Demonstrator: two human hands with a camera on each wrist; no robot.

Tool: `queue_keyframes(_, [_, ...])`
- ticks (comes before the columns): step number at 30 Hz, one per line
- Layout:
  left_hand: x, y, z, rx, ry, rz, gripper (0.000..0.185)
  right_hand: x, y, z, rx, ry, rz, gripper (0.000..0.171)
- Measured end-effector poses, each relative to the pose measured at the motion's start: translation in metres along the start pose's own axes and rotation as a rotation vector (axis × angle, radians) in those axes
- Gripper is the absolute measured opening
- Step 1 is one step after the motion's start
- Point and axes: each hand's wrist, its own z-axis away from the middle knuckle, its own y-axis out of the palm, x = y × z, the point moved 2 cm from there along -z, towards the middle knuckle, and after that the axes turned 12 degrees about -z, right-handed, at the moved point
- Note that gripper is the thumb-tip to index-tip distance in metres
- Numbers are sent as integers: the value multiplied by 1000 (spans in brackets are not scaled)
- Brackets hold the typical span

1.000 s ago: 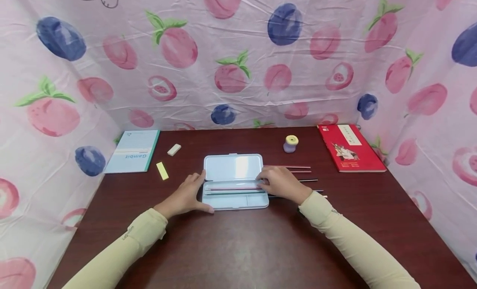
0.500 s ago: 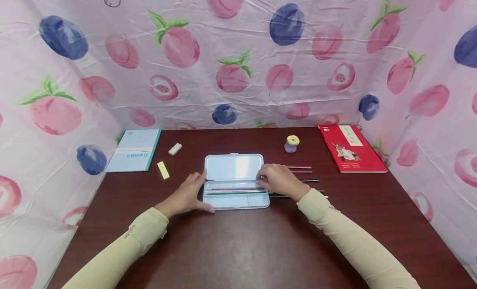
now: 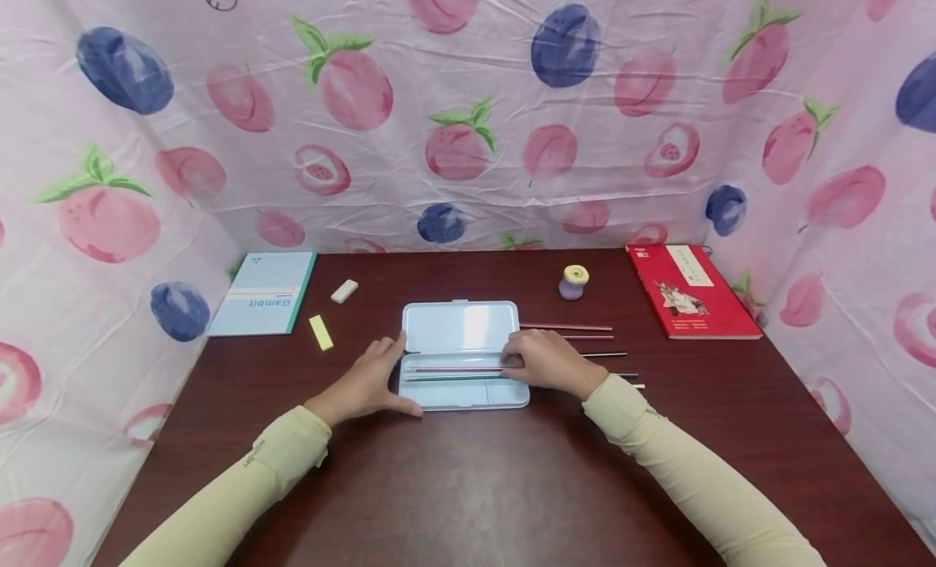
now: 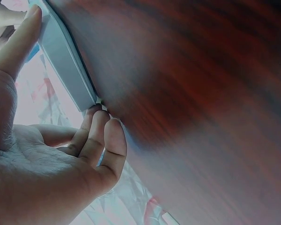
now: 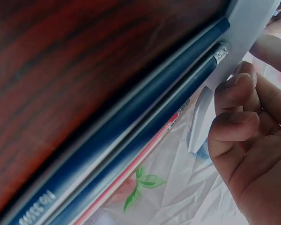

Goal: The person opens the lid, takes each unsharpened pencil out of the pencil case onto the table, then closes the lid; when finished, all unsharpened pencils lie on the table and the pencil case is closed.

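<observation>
An open light-blue pencil case (image 3: pixel 439 398) lies at mid-table, its lid (image 3: pixel 431 327) folded back. Inside, a red pencil (image 3: pixel 453 370) and a green one (image 3: pixel 453 378) run lengthwise. My left hand (image 3: pixel 369 384) grips the case's left end, thumb along the near wall and fingers at the side. Over the right end, my right hand (image 3: pixel 552 360) bends its fingers at the pencils' ends; thumb and index tips are hidden, so whether they pinch a pencil cannot be told. Dark blue pencils (image 5: pixel 126 115) lie beside the case, below that hand.
Several more pencils (image 3: pixel 609 354) stick out right of the case. A white eraser (image 3: pixel 344 291), a yellow strip (image 3: pixel 321 333) and a pale blue notebook (image 3: pixel 263 295) lie left. Behind right are a yellow-and-lilac sharpener-like object (image 3: pixel 574 282) and a red book (image 3: pixel 683 299). Patterned cloth surrounds the table.
My right hand rises a little, then lowers toward the near side, with its fingers still at the case's right end. My left hand and the case keep their places.
</observation>
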Motion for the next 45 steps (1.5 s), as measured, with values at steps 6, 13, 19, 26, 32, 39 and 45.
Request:
queue_keyframes(6, [0, 0, 0, -3, 2, 2, 138, 1, 1, -1, 14, 18, 8, 10])
queue_keyframes(13, [2, 1, -1, -4, -1, 2, 139, 5, 3, -1, 19, 11, 31, 6])
queue_keyframes(19, [1, 1, -1, -10, 5, -1, 139, 7, 4, -1, -2, -8, 46, 5])
queue_keyframes(26, [1, 1, -1, -8, 4, -1, 139, 8, 3, -3, 5, 30, 32, 7])
queue_keyframes(32, [1, 0, 0, -3, 2, -2, 138, 7, 2, -5, 14, 60, 3, 10])
queue_keyframes(39, [1, 2, 0, -10, 2, 2, 139, 6, 3, -5, 28, 77, -15, 11])
queue_keyframes(45, [1, 2, 0, -8, -5, -2, 138, 7, 4, -5, 35, 65, 8, 10])
